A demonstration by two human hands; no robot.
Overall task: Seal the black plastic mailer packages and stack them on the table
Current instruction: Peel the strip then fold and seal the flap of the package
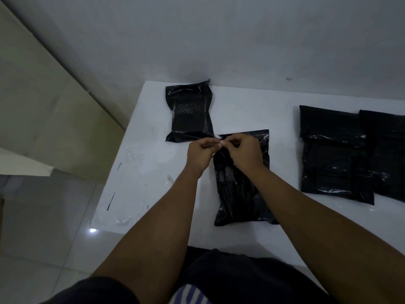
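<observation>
Both hands meet over the far edge of a glossy black plastic mailer (238,183) lying on the white table (241,106). The left hand (200,153) and right hand (245,151) each pinch something tiny at their fingertips; what it is cannot be told. A 2nd black mailer (189,113) lies just beyond the left hand, and 2 overlapping black mailers (335,154) sit well to the right.

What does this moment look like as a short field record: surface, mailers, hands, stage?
surface: white table against a pale wall
mailer in work: black mailer lying in front of the person, far end under the hands
left hand: fingers pinched at the mailer's far left corner
right hand: fingers pinched beside the left, same spot
set aside: single mailer at far left
waiting: overlapping mailers at right
stage: sealing not finished; what the fingers pinch is too small to tell
</observation>
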